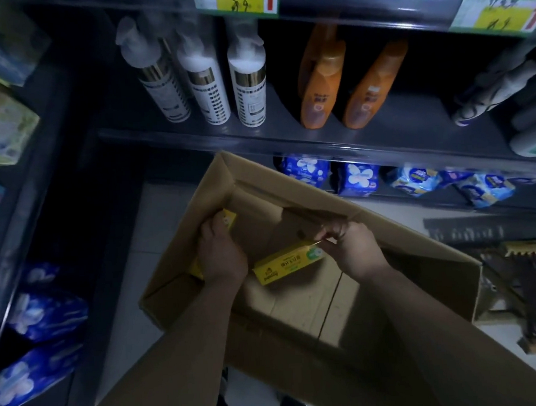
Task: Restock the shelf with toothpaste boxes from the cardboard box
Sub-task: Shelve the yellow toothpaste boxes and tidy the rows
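Down inside the open brown cardboard box (pixel 387 227), our left hand (pixel 221 252) curls around one yellow toothpaste box (pixel 230 219) by the left wall. Our right hand (pixel 351 248) pinches the end of a second yellow toothpaste box (pixel 283 266). That thin fingertip pinch may slip on the way to the dark shelf (pixel 288 139) above.

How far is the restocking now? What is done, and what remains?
Done: nothing visible; no toothpaste stands on the shelf. In hand: the left hand grips the left toothpaste box, the right hand pinches the right toothpaste box, both inside the cardboard box. Left: placing both on the shelf.
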Demonstrator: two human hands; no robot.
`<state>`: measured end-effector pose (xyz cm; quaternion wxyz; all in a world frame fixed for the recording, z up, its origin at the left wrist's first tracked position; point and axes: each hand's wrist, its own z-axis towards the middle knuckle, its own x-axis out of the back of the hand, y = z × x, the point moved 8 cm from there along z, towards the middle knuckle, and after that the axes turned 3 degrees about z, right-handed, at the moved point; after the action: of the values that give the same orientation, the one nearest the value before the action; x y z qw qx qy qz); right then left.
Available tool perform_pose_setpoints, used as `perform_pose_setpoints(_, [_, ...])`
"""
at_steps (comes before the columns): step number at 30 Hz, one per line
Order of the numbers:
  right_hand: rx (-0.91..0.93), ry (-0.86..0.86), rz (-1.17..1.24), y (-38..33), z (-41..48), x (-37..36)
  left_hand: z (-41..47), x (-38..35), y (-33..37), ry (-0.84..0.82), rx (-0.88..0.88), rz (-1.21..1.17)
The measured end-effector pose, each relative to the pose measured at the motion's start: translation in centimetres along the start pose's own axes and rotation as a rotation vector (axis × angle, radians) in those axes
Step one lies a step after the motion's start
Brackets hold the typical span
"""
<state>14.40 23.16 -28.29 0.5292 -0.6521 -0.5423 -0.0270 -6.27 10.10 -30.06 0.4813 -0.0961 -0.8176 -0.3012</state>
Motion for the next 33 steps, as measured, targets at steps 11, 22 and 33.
perform_pose_setpoints(11, [-0.028,-0.008,-0.004,2.0,-0.8,0.2,1.8,-2.3,-0.2,-0.091,-0.117,0.334])
perform_pose_setpoints(22, [-0.046,0.014,-0.033,2.8,-1.1,0.7,0.0,-4.4,-5.2,-0.47,0.156,0.344])
perform_pose_setpoints(33, [-0.048,0.053,-0.01,1.3,-3.1,2.9,-1.0,1.1,1.2,-0.356,0.059,-0.092])
